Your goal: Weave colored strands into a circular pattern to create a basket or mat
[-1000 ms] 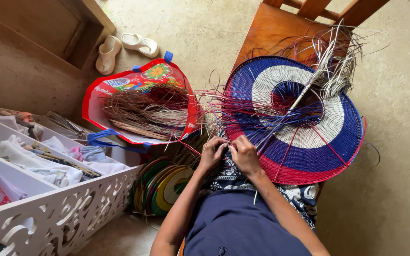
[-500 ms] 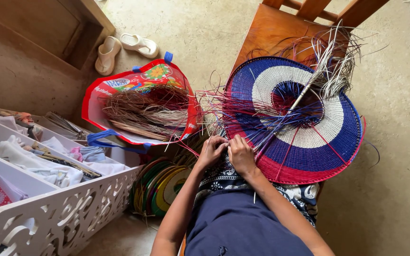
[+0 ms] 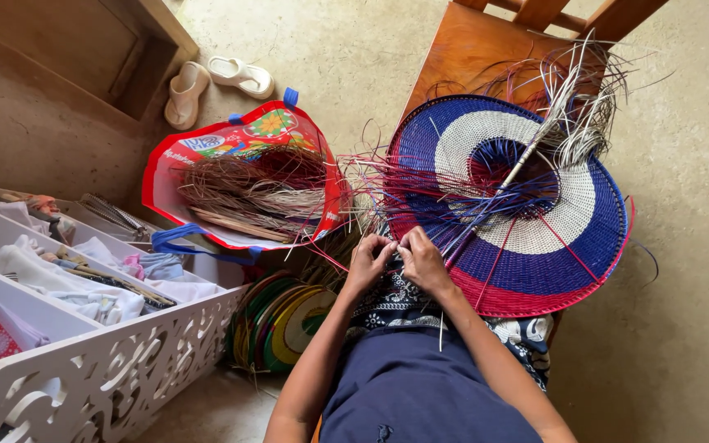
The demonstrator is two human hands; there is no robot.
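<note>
Both hands together at near edge of round woven mat in blue, white and red bands (image 3: 527, 205): left hand (image 3: 368, 261) and right hand (image 3: 422, 258) pinched on loose purple strands (image 3: 387, 193). Advisable: tension even, strands untangled.

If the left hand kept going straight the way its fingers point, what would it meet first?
The left hand points up and slightly right, so it would probably first meet the loose purple and red strands at the woven disc's left edge. Depth is unclear.
</note>
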